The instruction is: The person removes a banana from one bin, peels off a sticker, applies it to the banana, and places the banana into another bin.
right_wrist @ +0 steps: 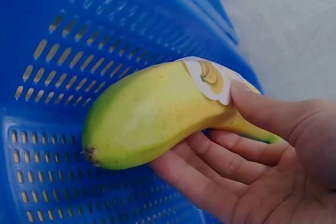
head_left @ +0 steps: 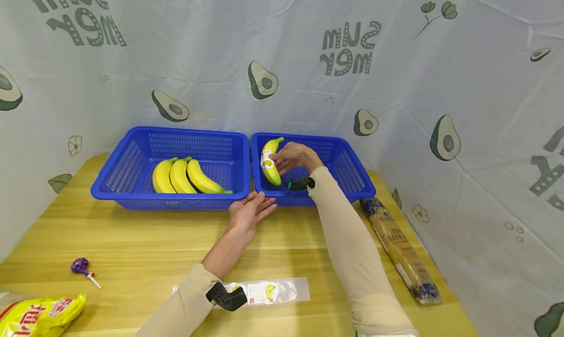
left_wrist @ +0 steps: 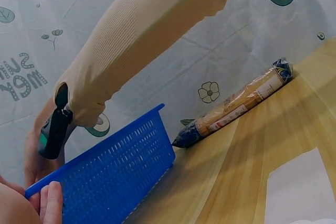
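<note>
Fingers of the right hand [right_wrist: 247, 156] curl under a stickered banana [right_wrist: 157, 114], thumb pressing on the white label [right_wrist: 210, 80], so this grip is closed around the fruit near its stem end. From the head camera the banana [head_left: 270, 161] stands steeply tilted inside the right blue basket [head_left: 352, 173], its lower tip down near the basket floor by the left wall. The fruit looks firm, smooth and light, greenish at the tips; its skin will likely bruise under a hard squeeze, and the glossy label may be slippery, so the thick middle seems the safer place to take hold.

The left hand [head_left: 248, 212] lies flat on the worktop [head_left: 132, 239] with fingers straight and relaxed, holding nothing, fingertips touching the front rim where the two baskets meet.

Further out, the left blue basket [head_left: 114, 173] holds three bananas [head_left: 185, 176] lying side by side. An empty clear wrapper [head_left: 273, 292] lies near the person's sleeve, a long packet of noodles [head_left: 398, 249] rests along the right edge, and a lollipop [head_left: 81, 267] and yellow snack bag [head_left: 39, 313] sit at the left.
</note>
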{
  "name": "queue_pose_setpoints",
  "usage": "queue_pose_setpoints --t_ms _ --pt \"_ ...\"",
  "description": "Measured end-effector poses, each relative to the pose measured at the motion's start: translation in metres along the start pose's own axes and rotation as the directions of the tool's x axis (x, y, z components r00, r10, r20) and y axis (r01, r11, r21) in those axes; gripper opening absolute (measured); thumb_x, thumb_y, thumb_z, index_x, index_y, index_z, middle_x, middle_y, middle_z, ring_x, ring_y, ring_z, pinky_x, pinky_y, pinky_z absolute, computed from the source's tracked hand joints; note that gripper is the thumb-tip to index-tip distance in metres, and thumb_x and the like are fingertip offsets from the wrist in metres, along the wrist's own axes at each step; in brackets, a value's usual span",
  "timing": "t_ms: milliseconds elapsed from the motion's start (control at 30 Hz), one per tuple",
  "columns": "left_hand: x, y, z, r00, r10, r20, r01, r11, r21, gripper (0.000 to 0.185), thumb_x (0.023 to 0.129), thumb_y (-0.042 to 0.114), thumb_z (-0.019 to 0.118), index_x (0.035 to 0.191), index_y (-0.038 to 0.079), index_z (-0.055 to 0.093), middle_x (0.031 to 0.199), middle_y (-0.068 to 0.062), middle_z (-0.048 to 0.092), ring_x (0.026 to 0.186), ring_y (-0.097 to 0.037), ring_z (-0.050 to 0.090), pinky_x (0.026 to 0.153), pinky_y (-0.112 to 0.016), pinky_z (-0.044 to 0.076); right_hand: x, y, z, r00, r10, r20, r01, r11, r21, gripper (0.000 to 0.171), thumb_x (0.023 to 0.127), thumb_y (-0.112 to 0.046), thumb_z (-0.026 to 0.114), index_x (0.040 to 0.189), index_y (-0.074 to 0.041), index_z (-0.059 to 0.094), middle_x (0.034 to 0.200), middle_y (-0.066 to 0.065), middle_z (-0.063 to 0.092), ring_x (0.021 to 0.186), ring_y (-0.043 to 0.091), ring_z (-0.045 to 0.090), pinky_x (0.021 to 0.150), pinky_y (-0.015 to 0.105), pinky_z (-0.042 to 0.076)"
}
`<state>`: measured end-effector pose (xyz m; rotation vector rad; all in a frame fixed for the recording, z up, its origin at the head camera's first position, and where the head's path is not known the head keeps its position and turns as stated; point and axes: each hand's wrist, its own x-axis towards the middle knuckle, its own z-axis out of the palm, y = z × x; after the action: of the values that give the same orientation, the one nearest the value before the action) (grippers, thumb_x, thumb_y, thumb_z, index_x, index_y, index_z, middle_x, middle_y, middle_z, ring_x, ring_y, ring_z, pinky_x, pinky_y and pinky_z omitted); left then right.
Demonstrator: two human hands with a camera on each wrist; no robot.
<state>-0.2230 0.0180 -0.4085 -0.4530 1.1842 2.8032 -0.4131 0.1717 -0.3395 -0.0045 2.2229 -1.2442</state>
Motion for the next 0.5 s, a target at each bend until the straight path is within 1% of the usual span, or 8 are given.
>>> queue_pose_setpoints --t_ms 100,167,300,400,500 --pt "0.000 0.000 0.000 1.000 -0.002 -0.003 0.002 1.000 0.006 0.015 0.104 -0.005 0.065 0.096 0.003 0.056 0.087 -0.013 0.075 0.093 -0.031 0.080 0.085 -0.042 0.067 0.002 0.001 0.002 1.000 0.019 0.024 -0.019 1.000 -0.006 0.039 0.109 -0.022 0.068 0.134 0.007 0.064 0.137 0.027 0.067 0.118 0.039 0.072 0.094 0.043 0.065" --pt "-0.001 0.000 -0.001 1.000 0.004 -0.004 -0.004 1.000 0.007 0.016 0.105 -0.005 0.065 0.095 0.004 0.055 0.087 -0.012 0.075 0.091 -0.029 0.080 0.084 -0.041 0.067 0.004 0.001 0.005 0.999 0.025 0.038 -0.024 1.000 -0.016 0.041 0.109 -0.021 0.067 0.138 0.008 0.061 0.141 0.029 0.064 0.122 0.041 0.071 0.093 0.042 0.065" --pt "-0.001 0.000 -0.001 1.000 0.016 0.001 -0.016 1.000 0.010 0.018 0.105 -0.004 0.064 0.094 0.004 0.054 0.086 -0.012 0.074 0.090 -0.028 0.080 0.084 -0.040 0.067 0.011 0.001 0.008 0.998 0.046 0.039 -0.045 0.999 -0.023 0.042 0.110 -0.020 0.066 0.140 0.009 0.059 0.141 0.030 0.064 0.118 0.041 0.072 0.088 0.042 0.066" --pt "-0.001 -0.001 0.000 1.000 0.001 0.000 -0.001 1.000 0.016 0.017 0.105 -0.003 0.065 0.095 0.004 0.054 0.087 -0.012 0.075 0.092 -0.029 0.080 0.084 -0.040 0.067 0.015 0.003 0.007 0.996 0.073 0.042 -0.072 0.997 -0.018 0.042 0.110 -0.018 0.065 0.141 0.009 0.056 0.139 0.030 0.065 0.115 0.041 0.074 0.089 0.044 0.066" --pt "-0.002 -0.001 0.001 1.000 -0.008 0.001 0.008 1.000 0.019 0.017 0.105 -0.003 0.066 0.095 0.004 0.054 0.087 -0.012 0.075 0.092 -0.029 0.080 0.084 -0.039 0.067 0.014 0.004 0.006 0.994 0.091 0.052 -0.090 0.996 -0.023 0.045 0.111 -0.018 0.063 0.144 0.010 0.052 0.141 0.031 0.064 0.117 0.042 0.073 0.091 0.046 0.066"
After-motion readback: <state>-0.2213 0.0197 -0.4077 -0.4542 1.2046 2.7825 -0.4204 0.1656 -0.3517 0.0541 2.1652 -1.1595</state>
